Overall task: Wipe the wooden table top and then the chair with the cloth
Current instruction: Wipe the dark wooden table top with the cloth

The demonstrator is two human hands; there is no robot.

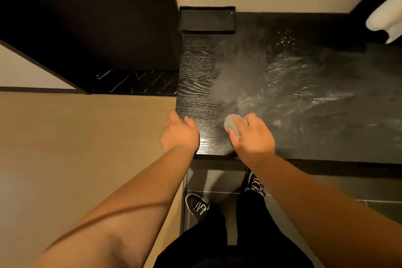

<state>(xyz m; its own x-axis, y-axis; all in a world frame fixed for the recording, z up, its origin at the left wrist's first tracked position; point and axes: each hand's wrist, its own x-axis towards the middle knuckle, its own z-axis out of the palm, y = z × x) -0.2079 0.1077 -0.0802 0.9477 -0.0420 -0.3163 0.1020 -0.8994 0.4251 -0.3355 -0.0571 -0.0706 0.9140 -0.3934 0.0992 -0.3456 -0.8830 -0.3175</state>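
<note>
The dark wooden table top [195, 76] fills the middle and right of the head view, with wet streaks across its right part. My right hand [252, 135] grips a small balled grey cloth [230, 123] and presses it on the table near the front left corner. My left hand [180, 131] rests on the table's left edge, thumb on top and fingers hidden over the side. No chair is in view.
A shallow black tray [206, 20] lies at the table's back left corner against the wall. A dark cabinet [87, 28] stands left of the table. A white roll [382, 17] hangs at the upper right. My shoes [198, 204] stand on grey floor tiles below the front edge.
</note>
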